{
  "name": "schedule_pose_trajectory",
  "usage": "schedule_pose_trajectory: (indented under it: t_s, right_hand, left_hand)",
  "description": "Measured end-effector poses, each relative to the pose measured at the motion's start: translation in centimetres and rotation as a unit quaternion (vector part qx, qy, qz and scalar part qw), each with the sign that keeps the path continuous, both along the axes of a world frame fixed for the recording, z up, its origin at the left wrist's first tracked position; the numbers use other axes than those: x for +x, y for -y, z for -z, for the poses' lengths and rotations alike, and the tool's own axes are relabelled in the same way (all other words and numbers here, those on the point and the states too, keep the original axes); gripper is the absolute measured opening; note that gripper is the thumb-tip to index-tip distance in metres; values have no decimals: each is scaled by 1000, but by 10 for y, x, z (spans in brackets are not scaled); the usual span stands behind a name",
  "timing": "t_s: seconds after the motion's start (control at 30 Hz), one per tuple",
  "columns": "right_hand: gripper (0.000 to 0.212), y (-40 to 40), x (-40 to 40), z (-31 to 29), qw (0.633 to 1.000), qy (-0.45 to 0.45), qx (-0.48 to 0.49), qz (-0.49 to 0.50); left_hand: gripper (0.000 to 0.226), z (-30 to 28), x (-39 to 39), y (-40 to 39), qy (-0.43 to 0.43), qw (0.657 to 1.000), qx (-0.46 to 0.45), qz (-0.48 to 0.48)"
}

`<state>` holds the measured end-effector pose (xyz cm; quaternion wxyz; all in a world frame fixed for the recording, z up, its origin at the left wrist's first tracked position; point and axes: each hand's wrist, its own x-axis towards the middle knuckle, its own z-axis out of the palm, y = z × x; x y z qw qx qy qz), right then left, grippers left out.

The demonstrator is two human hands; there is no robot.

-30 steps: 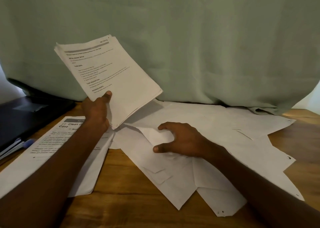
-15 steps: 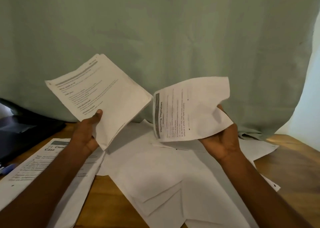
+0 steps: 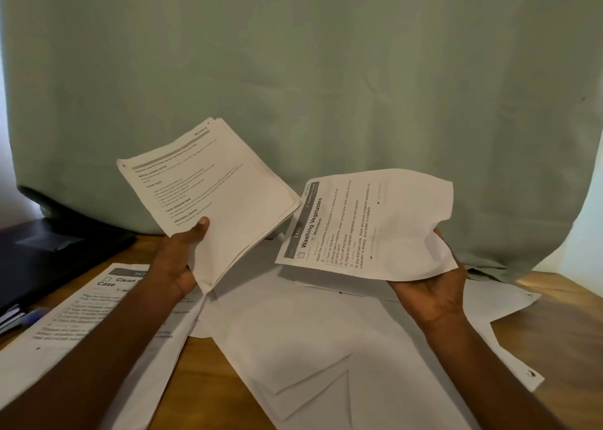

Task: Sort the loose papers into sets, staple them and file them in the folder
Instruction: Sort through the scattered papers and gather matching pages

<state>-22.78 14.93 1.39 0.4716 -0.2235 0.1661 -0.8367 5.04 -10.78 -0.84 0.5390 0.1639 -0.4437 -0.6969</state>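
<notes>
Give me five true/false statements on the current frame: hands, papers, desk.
1. The left hand holds a stack of printed papers in the air. True.
2. The right hand is pressing flat on the desk. False: it holds up a "Washing Vegetables" sheet.
3. The "Washing Vegetables" sheet is smooth and flat. False: it is crumpled on its right side.
4. Loose white sheets lie spread on the wooden desk. True.
5. A sheet headed "Clean" lies under the left forearm. True.
</notes>
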Motion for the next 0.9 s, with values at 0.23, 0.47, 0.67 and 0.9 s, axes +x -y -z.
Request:
schedule_pose_trajectory:
  t_s: [0.23,0.47,0.67,0.9]
  right_hand:
    - [52,1,-3,4,1000,-1,4,18]
    - [53,1,-4,4,999,0,0,33]
    - [48,3,5,2,999,-5,5,42]
    - [15,12,16,2,954,-87,227,177]
  left_hand:
    - [30,1,1,-1,4,1000,3,-17]
    - [27,0,-2,-2,6,999,6,-35]
    - [46,-2,-1,-5,-5,1000,7,-17]
    - [34,-3,-5,-8,22,999,5,-39]
